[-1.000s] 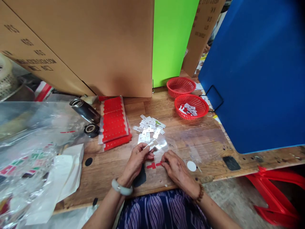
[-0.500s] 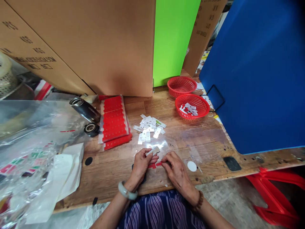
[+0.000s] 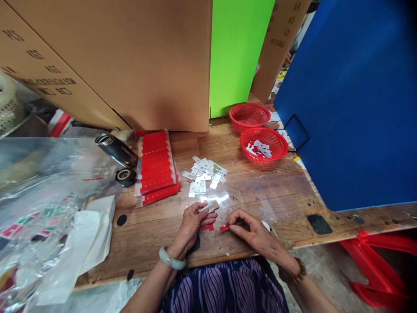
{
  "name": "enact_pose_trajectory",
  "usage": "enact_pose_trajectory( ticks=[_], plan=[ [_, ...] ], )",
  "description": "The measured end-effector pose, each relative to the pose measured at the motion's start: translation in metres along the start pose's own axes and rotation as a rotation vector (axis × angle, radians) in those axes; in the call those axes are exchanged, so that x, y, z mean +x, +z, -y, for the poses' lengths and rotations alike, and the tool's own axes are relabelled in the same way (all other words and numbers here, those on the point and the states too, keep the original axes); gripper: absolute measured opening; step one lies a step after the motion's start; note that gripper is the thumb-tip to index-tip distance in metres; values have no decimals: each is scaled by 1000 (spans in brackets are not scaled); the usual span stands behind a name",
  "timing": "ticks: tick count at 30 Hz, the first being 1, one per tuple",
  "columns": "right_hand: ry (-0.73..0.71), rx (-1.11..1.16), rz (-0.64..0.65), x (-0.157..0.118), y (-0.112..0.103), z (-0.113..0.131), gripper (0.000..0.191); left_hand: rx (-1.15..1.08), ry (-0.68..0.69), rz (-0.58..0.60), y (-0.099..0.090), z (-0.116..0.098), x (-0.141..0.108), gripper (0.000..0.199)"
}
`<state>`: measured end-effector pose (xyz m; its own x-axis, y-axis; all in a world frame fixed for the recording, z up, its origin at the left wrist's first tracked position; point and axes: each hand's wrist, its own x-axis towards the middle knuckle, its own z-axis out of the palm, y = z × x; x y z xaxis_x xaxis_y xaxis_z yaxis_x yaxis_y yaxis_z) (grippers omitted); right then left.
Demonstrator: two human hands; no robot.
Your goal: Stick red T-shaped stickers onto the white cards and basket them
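My left hand (image 3: 190, 224) pinches a small white card (image 3: 210, 206) over a clear plastic film (image 3: 221, 201) at the table's near edge. My right hand (image 3: 252, 230) grips a small red strip (image 3: 224, 227) between thumb and finger, just right of the left hand. Another red piece (image 3: 207, 227) lies on the table between the two hands. A loose pile of small white cards (image 3: 204, 174) sits a little beyond the hands.
Stacked red sheets (image 3: 155, 167) lie left of the pile, beside a dark metal can (image 3: 115, 150) and a black roll (image 3: 125, 176). Two red baskets (image 3: 263, 143) stand at the back right. Cardboard boxes (image 3: 130, 56) and a blue panel (image 3: 352, 100) wall in the wooden table (image 3: 280, 191). Plastic bags (image 3: 48, 204) cover the left.
My right hand has pulled to the right, taking a red strip away from the other red piece. My left hand has kept the white card and barely moved.
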<state>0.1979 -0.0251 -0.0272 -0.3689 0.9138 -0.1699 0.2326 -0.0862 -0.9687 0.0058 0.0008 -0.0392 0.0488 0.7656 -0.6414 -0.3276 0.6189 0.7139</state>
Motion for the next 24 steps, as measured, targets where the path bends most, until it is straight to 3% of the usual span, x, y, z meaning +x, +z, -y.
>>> enact_pose_trajectory(
  ticks=[7,13,24],
  plan=[
    [-36,-75,-201,16,1,4,10,35,-103,119,-1,-15,-13,22],
    [-88,-131,-154,23,9,14,7,21,-107,174,-2,-15,-22,31],
    [-100,-164,-143,26,11,6,8,47,-95,215,0,-18,-25,31]
  ],
)
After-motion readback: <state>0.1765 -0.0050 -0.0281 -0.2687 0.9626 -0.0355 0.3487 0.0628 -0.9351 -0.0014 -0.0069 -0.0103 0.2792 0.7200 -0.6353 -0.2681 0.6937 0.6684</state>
